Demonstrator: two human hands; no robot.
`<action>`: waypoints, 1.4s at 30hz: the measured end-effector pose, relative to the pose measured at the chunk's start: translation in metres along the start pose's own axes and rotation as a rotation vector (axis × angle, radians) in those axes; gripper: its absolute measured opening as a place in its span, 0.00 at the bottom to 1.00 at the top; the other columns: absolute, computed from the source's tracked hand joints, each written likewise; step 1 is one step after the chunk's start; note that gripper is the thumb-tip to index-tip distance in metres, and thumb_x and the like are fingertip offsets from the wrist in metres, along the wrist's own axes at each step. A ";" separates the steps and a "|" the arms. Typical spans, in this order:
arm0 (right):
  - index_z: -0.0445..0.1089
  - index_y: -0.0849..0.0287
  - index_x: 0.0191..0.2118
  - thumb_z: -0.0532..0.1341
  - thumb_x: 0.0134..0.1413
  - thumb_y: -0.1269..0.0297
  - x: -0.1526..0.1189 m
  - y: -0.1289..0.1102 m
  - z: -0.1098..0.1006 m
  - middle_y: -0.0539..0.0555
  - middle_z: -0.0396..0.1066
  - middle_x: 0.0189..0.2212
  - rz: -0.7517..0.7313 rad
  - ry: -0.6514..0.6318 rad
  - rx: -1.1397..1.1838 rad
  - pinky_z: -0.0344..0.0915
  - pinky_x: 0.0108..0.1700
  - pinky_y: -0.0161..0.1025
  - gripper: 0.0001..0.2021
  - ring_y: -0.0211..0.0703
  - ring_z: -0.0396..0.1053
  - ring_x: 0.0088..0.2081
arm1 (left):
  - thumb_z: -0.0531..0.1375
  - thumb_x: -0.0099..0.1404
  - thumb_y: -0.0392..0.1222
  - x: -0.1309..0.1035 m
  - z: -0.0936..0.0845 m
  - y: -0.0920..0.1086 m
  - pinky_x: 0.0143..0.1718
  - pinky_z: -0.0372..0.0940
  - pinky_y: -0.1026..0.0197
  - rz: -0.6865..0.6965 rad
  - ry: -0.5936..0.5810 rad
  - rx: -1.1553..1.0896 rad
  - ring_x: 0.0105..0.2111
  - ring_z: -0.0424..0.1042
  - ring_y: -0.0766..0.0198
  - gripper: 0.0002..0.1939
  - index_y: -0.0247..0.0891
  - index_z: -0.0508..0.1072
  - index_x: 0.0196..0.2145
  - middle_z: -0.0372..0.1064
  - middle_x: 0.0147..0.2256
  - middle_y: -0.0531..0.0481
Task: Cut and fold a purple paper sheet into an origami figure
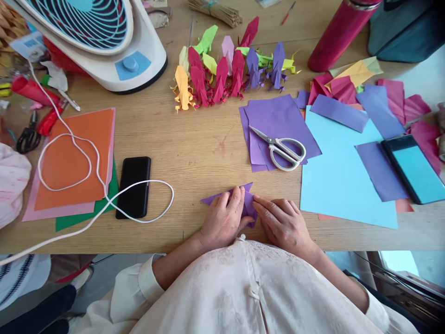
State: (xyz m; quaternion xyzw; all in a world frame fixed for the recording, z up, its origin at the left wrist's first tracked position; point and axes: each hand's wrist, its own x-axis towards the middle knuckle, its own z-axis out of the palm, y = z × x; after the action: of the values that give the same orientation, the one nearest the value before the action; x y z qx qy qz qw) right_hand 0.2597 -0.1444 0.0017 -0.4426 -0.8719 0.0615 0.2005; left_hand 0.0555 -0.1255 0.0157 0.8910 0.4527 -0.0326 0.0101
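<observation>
A small folded purple paper [249,202] lies on the wooden table close to its front edge, with pointed tips sticking out at the left and top. My left hand [225,217] rests over it, fingers pressing it down and the thumb at its lower part. At its right side my right hand [285,223] touches the paper with its fingertips, fingers held together. Part of the paper is hidden under my left hand. Beyond it, white-handled scissors [285,149] lie on purple sheets [278,116].
Several folded paper figures [220,79] stand at the back. A fan [139,55], phone [134,185], white cable [167,185] and orange sheet [76,157] are left; a blue sheet [333,185], second phone [415,169] and red bottle [339,35] are right. Another person's sleeve [12,185] shows far left.
</observation>
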 end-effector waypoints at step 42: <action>0.65 0.62 0.63 0.55 0.66 0.75 0.007 0.002 0.002 0.60 0.69 0.60 -0.063 -0.080 0.005 0.63 0.48 0.49 0.21 0.53 0.66 0.54 | 0.53 0.74 0.41 -0.024 0.008 -0.030 0.62 0.58 0.47 0.252 0.281 -0.279 0.62 0.63 0.53 0.17 0.34 0.71 0.56 0.69 0.60 0.46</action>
State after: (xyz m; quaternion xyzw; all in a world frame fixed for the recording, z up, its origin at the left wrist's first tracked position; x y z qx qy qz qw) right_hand 0.2567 -0.1381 0.0017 -0.4114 -0.8926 0.0750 0.1684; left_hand 0.0164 -0.1274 0.0093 0.9262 0.3350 0.1561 0.0741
